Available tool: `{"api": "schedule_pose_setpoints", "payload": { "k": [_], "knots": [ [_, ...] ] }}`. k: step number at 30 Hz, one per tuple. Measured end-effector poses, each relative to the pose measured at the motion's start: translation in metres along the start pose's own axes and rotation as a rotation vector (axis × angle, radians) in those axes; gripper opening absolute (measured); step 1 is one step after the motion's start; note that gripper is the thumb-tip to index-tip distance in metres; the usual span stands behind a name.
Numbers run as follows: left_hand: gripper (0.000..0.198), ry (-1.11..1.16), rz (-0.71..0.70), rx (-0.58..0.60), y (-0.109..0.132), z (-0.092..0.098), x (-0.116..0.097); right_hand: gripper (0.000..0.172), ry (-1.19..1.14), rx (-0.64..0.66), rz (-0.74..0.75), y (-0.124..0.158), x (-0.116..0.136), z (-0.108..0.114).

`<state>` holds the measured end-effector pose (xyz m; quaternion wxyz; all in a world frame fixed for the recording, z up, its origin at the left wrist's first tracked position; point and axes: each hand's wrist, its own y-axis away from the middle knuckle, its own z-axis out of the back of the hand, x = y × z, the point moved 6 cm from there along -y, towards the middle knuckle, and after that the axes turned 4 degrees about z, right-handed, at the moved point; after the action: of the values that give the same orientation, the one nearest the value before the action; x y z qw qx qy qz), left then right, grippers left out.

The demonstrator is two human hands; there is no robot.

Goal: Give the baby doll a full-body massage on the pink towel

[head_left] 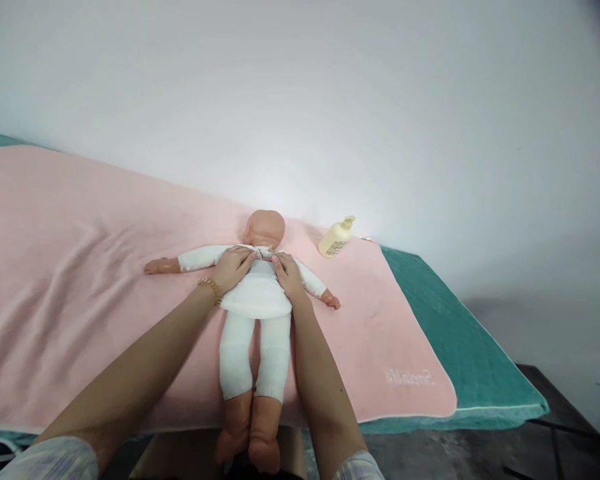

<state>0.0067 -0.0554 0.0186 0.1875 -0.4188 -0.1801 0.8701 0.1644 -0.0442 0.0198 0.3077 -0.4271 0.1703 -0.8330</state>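
Squarely before me, the doll [257,293] lies stretched out on a pink cloth [95,200], its bald head [265,227] toward the wall and its legs pointing at me. White fabric covers its torso, upper arms and most of its legs; the bare brown feet [264,448] reach past the near edge of the bed. Both its arms are flung out sideways, palms well apart.

My left hand [234,269] and my right hand [287,272] rest on its upper body just below the neck, one to each side, laid flattish with the fingers directed up over the shoulders. My thumbs angle in toward each other with a small gap between them, where a dark string [261,255] shows; I can't tell whether either thumb touches it. A gold-coloured bracelet [211,291] circles my left wrist, and pale patterned sleeves [55,460] end along my forearms.

Beyond the doll's right-hand side as I look, a pale yellow pump bottle [336,240] stands on the cloth, tilted in my view. Pale lettering [409,377] marks the cloth's near right corner. Underneath, the teal bed cover [445,327] shows at the right, set against the whitish wall [300,100].
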Motion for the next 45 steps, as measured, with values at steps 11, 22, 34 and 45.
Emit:
{"api": "schedule_pose_setpoints", "payload": {
  "k": [11, 22, 34, 45],
  "knots": [
    [0.040, 0.017, -0.044, -0.118, 0.005, 0.007, -0.007, 0.045, 0.002, -0.066, 0.081, 0.007, 0.010, 0.007],
    [0.043, -0.028, -0.023, -0.013, 0.001, -0.001, 0.000, 0.052, 0.021, -0.013, 0.028, 0.001, 0.001, 0.000],
    [0.043, 0.011, -0.003, -0.018, 0.002, 0.000, 0.001, 0.055, 0.017, -0.051, -0.012, 0.003, -0.003, 0.000],
    [0.041, 0.143, 0.019, -0.175, 0.010, 0.015, -0.003, 0.046, -0.109, -0.219, -0.037, 0.010, 0.002, 0.013]
  ]
}}
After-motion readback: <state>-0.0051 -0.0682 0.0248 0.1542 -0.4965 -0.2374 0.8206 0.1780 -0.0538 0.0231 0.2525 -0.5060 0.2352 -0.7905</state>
